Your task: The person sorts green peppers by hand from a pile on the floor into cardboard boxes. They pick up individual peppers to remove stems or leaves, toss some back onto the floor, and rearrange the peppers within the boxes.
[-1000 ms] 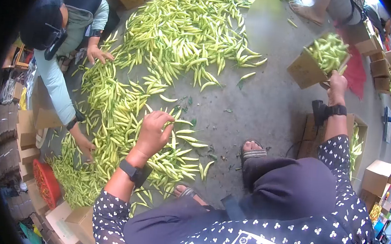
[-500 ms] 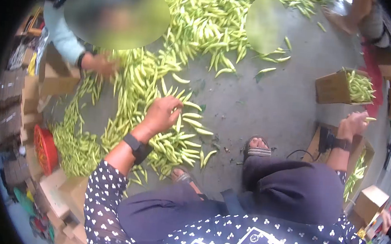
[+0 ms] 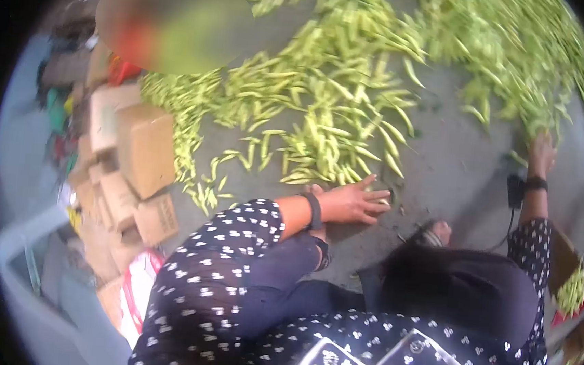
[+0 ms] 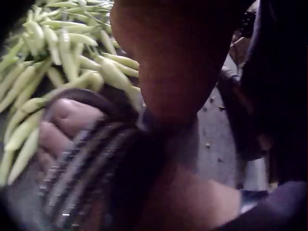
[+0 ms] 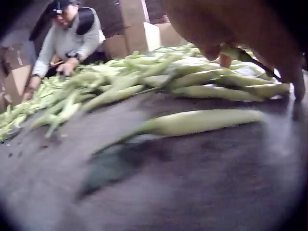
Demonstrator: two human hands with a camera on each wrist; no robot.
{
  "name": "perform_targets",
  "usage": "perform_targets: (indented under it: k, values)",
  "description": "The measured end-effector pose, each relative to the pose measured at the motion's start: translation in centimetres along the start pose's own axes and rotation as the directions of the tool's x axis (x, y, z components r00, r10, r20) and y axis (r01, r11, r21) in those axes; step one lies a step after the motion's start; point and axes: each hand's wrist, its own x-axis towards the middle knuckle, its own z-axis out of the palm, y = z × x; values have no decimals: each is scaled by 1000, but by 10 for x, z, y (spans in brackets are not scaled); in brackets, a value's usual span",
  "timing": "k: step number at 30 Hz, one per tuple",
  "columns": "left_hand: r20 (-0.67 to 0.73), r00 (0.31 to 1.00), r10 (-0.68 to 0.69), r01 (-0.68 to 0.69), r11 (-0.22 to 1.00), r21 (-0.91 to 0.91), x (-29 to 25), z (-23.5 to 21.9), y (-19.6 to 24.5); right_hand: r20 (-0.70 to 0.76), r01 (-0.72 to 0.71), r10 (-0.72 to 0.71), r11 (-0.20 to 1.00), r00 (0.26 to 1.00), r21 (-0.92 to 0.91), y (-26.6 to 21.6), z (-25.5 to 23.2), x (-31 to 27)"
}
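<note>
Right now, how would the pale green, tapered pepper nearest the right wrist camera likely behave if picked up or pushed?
The pale green, tapered pepper is probably fairly stiff, as its plump body looks unwrinkled. Its rounded sides could let it roll, perhaps in a curve given the taper. Its thin stem may snap first.

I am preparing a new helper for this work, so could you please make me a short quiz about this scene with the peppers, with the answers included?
1. Choose one. In the head view, the right hand reaches the edge of: a) a plastic basket; b) a heap of green peppers; c) a stack of boxes.
2. True or false: the left hand is inside a cardboard box.
3. Short answer: which view shows another person wearing a dark cap?

Key: 1: b. 2: false. 3: the right wrist view.
</note>
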Motion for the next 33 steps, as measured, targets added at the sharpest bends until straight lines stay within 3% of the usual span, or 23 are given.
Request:
perform_targets:
  k: [2, 4, 6, 7, 9, 11, 12, 13, 14, 15, 17, 18, 20, 22, 23, 24, 25, 26, 27, 28, 29, 31, 33]
  values:
    - [-14, 998, -57, 58, 997, 43, -20, -12, -13, 1, 240, -270, 857, 963, 456, -18, 43, 5]
    - [21, 970, -242, 232, 948, 218, -47, -33, -42, -378, 607, -474, 633, 795, 481, -54, 81, -3]
    - [50, 902, -430, 383, 847, 368, -70, -85, -52, -156, 472, -554, 491, 818, 732, -94, 45, -43]
    - [66, 860, -506, 447, 810, 379, -82, -107, -54, -168, 487, -580, 451, 797, 748, -100, 38, -47]
    - [-30, 831, -555, 517, 752, 408, -113, -130, -49, 38, 473, -632, 617, 774, 629, -106, 24, -51]
    - [-255, 612, -749, 791, 589, 166, -144, -156, -35, -11, 606, -715, 584, 699, 541, -96, 32, -60]
    - [-262, 608, -750, 794, 584, 171, -159, -158, -30, -35, 713, -778, 555, 627, 428, -88, 36, -65]
    - [-350, 390, -852, 910, 415, 6, -177, -154, -22, -46, 721, -784, 545, 620, 428, -85, 28, -77]
    - [-396, 140, -908, 958, 225, -177, -196, -144, -13, -52, 827, -842, 514, 538, 229, -90, 10, -104]
    - [-407, 122, -905, 961, 211, -181, -214, -126, -5, -39, 893, -892, 449, 450, 21, -89, 0, -123]
    - [-396, -216, -893, 937, -75, -342, -255, -92, 16, 23, 853, -853, 521, 521, 16, -77, 13, -130]
    - [-403, -231, -886, 934, -85, -347, -275, -78, 29, 15, 861, -861, 508, 508, 19, -75, 11, -134]
    - [-330, -382, -863, 884, -237, -403, -315, -42, 58, 222, 841, -822, 541, 524, 20, -74, -2, -132]
    - [-373, -545, -751, 823, -394, -409, -381, 11, 82, 168, 855, -856, 508, 489, 105, -62, 25, -110]
    - [-277, -636, -720, 751, -495, -437, -442, 52, 92, 114, 847, -866, 500, 487, 182, -35, 36, -96]
    - [-243, -678, -694, 718, -554, -422, -474, 64, 98, 117, 957, -950, 288, 290, -35, -52, 15, -110]
    - [-211, -697, -685, 701, -591, -398, -506, 75, 95, 403, 831, -733, 531, 548, -165, -63, -5, -120]
    - [-188, -706, -683, 692, -609, -387, -544, 87, 89, 228, 841, -833, 533, 504, 89, -53, -18, -129]
    - [-169, -707, -687, 690, -618, -376, -565, 92, 71, 320, 641, -668, 741, 672, 199, -76, -53, -151]
    - [-147, -709, -689, 687, -630, -361, -582, 102, 54, 413, 343, -612, 755, 674, 559, -63, -48, -139]
    - [-133, -716, -686, 682, -646, -343, -596, 106, 41, 481, 116, -457, 804, 748, 583, -92, -79, -175]
    - [-113, -743, -659, 656, -685, -317, -611, 115, 29, 545, -71, -307, 822, 780, 565, -116, -98, -202]
    - [-105, -761, -640, 637, -708, -304, -613, 120, 29, 587, -139, -299, 799, 753, 585, -122, -108, -205]
